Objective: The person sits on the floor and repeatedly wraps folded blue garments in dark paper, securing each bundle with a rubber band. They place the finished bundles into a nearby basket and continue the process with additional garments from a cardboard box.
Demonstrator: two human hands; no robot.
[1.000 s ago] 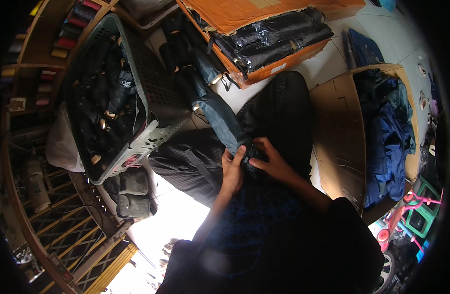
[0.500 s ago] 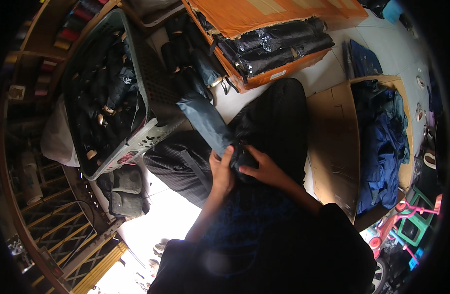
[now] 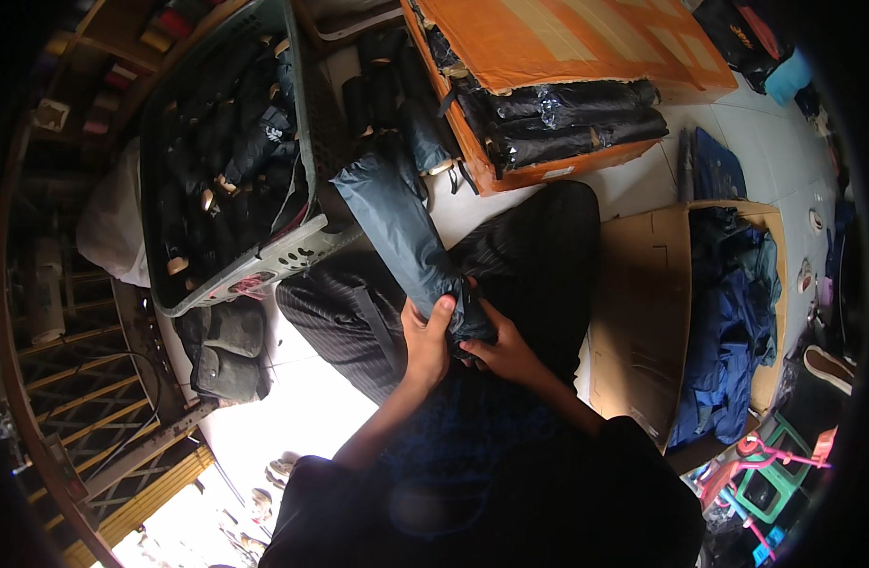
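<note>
Over my lap I hold a folded umbrella point(image 3: 396, 227) in a dark grey-blue fabric sleeve, its far end slanting away to the left. My left hand point(image 3: 425, 346) is closed round the near part, thumb lying on top. On the other side my right hand point(image 3: 503, 348) grips the near end, where the fabric is darker and bunched; some of its fingers are hidden beneath. Just beyond the umbrella's far end, several dark folded umbrellas point(image 3: 420, 137) lie on the tiled floor, some showing pale ends.
A grey plastic basket point(image 3: 311, 232) full of dark folded umbrellas stands at the left. Ahead, an orange carton point(image 3: 567, 43) holds black plastic-wrapped bundles. An open cardboard box point(image 3: 638, 322) with blue fabric point(image 3: 728, 341) is at the right. Dark grey bags point(image 3: 231, 350) lie by the basket.
My right hand has shifted slightly down to the umbrella's near end, and my left thumb sits a little lower. The whole view has also shifted, so the surroundings appear displaced.
</note>
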